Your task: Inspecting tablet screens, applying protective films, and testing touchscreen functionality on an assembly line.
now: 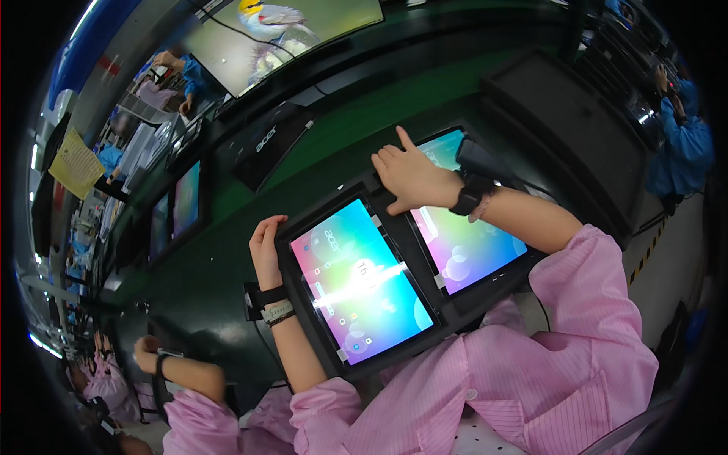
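Two lit tablets sit side by side in a black holder (356, 189) in front of me. My left hand (265, 250) grips the holder's left edge beside the left tablet (360, 284), whose screen glows in rainbow colours. My right hand (409, 178) rests on the top left corner of the right tablet (462, 243), index finger stretched up along its screen, thumb pointing down between the two tablets. Both wrists wear dark bands. My sleeves are pink.
A green conveyor surface (341, 125) runs behind the holder. More lit tablets (186, 199) stand to the left, and a large monitor (288, 30) shows a bird picture. A black box (576, 121) sits right. A neighbour's hand (148, 353) works lower left; a person in blue (682, 144) stands far right.
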`<action>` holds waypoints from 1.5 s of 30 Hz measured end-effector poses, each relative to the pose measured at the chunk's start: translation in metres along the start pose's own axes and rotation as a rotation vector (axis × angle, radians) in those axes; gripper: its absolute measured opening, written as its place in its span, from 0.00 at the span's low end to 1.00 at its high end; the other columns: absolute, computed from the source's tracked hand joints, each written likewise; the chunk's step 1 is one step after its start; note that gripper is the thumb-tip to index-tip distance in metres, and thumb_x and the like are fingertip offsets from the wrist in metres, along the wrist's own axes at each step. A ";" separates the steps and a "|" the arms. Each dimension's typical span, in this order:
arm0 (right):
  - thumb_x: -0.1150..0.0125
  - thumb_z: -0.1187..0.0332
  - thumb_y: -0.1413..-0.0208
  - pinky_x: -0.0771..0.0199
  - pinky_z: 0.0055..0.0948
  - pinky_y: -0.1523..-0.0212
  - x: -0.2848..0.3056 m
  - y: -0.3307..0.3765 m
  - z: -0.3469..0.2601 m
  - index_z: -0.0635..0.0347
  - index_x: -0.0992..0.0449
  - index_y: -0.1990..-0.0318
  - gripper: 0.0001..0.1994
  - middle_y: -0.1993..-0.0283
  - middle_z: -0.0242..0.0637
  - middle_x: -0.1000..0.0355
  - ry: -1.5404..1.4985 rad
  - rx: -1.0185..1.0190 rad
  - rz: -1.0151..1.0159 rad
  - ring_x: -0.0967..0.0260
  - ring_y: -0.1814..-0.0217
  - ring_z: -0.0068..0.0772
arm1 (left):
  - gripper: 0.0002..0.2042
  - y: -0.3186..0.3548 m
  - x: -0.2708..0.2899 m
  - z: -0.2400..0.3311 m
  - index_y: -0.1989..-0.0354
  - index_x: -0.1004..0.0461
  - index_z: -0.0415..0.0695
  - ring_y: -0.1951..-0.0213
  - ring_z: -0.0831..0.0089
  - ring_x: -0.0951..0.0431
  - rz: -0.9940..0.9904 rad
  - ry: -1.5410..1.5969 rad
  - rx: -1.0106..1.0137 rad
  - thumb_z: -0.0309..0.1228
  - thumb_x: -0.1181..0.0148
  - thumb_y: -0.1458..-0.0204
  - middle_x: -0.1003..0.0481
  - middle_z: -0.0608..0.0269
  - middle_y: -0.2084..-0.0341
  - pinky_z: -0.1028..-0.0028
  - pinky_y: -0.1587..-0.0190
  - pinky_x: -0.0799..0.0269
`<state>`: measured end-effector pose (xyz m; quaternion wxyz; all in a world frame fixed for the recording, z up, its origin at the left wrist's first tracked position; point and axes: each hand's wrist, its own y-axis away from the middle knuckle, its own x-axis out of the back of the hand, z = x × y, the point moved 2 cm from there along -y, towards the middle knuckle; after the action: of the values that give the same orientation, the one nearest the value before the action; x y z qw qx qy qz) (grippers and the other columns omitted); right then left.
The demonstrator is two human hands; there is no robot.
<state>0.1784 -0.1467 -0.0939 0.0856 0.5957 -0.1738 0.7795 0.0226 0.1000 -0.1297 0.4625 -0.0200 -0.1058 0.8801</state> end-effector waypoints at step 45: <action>0.27 0.64 0.75 0.35 0.31 0.53 0.029 0.267 0.032 0.67 0.50 0.42 0.49 0.53 0.51 0.36 -0.939 -0.535 -0.186 0.35 0.52 0.46 | 0.61 0.216 -0.020 0.066 0.40 0.70 0.33 0.43 0.50 0.46 -0.285 -0.702 0.181 0.38 0.26 0.77 0.50 0.40 0.45 0.63 0.44 0.48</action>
<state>0.1079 -0.4076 -0.1035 0.2159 0.8500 -0.3319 0.3475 -0.1500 -0.0462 -0.1112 0.5157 0.3380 -0.1811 0.7662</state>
